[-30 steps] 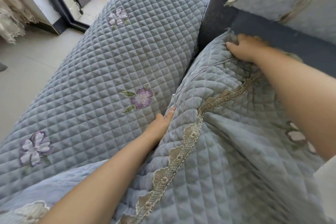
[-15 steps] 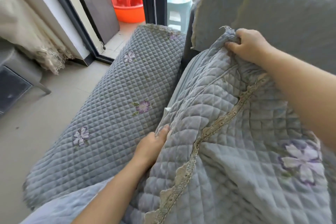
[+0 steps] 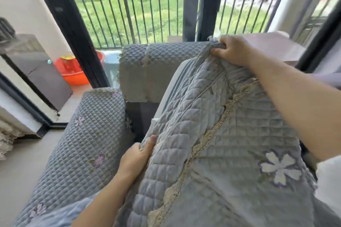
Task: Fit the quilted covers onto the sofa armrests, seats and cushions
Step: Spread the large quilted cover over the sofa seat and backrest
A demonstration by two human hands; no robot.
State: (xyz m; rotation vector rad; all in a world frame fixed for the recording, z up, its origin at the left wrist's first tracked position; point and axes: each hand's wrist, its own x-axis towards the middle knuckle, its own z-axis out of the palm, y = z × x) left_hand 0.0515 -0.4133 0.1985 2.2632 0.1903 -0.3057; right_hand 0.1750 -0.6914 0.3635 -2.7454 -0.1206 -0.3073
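Above the covered armrest (image 3: pixel 88 145), both hands gripping a quilted cover (image 3: pixel 230 153) (no readable writing), right hand (image 3: pixel 232 51) fingers pinching its corner, left hand (image 3: pixel 134 158) clutching its edge

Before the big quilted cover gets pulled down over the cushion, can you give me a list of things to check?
1. Right hand grips the top corner of the quilted cover: ok.
2. Left hand holds the cover's side edge, thumb on top: ok.
3. Cover lying smooth: not ok, it is bunched and folded below the top corner.
4. Lace trim running straight: not ok, it runs slantwise across the cover.
5. Armrest cover already in place beside it: ok.
6. Cushion fully inside the cover: cannot tell, only a pale edge shows on the left side.
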